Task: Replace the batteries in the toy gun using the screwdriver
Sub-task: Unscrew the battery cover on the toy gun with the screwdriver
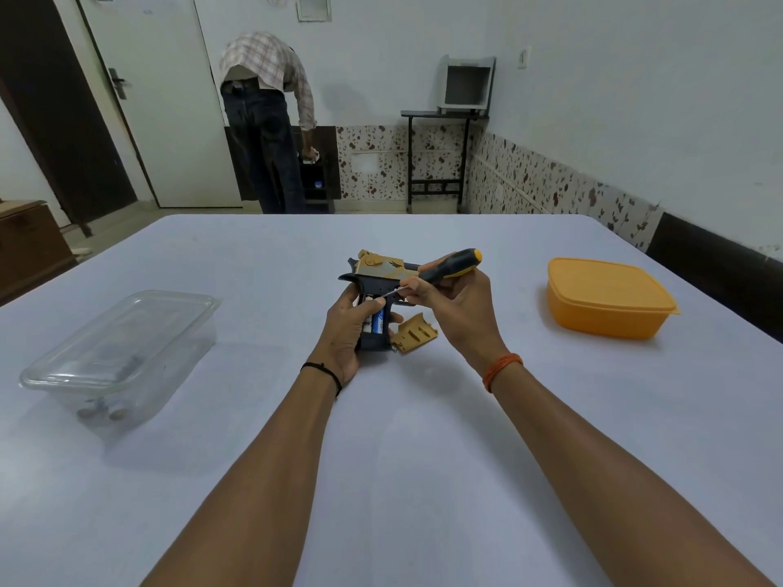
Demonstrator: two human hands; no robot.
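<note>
Gripping the toy gun [373, 286] with the left hand [345, 328], the right hand [449, 307] is pinching the screwdriver [440, 271]; its tip could be slipping off the battery [378, 322].

One toy gun [377, 271], one screwdriver [451, 266], one loose grip cover [414, 334] just right of the gun. Two lidded containers flank the gun: one clear [123, 353], one orange [608, 296]. One blue battery [378, 322] visible in the grip.

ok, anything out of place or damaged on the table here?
Nothing damaged or spilled. The tan plastic battery cover is off the black-and-tan toy gun and lies on the table by the grip, exposing a blue-and-white battery; that fits the job. The clear plastic container and the orange lidded box sit closed.
</note>
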